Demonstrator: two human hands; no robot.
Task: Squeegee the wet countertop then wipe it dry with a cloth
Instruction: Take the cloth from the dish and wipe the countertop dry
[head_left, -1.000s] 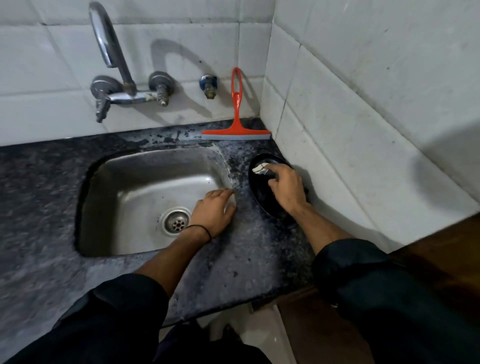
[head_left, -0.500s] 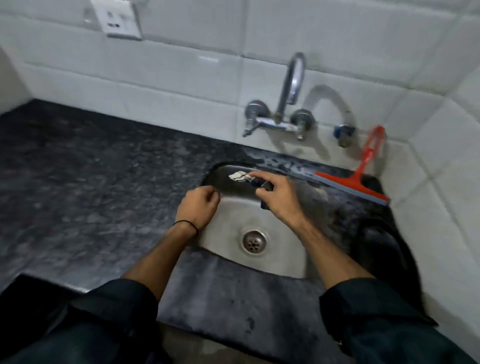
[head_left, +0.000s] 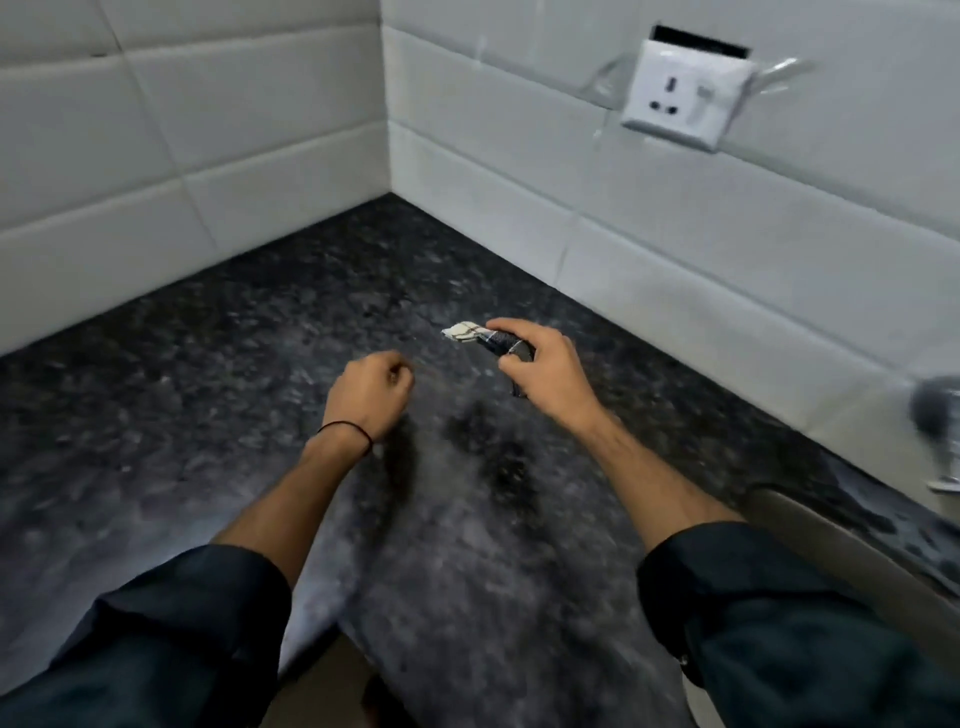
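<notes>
My right hand (head_left: 545, 366) holds a small folded cloth (head_left: 480, 336), dark with a pale checked end that sticks out to the left. It hangs a little above the dark speckled stone countertop (head_left: 218, 415). My left hand (head_left: 370, 397) hovers just left of it, fingers curled into a loose fist with nothing in them. A thin black band circles that wrist. The orange squeegee is out of view.
White tiled walls meet in a corner (head_left: 387, 171) behind the countertop. A white wall socket (head_left: 685, 93) sits on the right wall. The sink rim (head_left: 852, 551) and part of the tap (head_left: 935, 410) show at the right edge.
The view has swung left, from the sink to the countertop's left corner. My right hand carried the cloth from over the sink to over the countertop, and my left hand followed it.
</notes>
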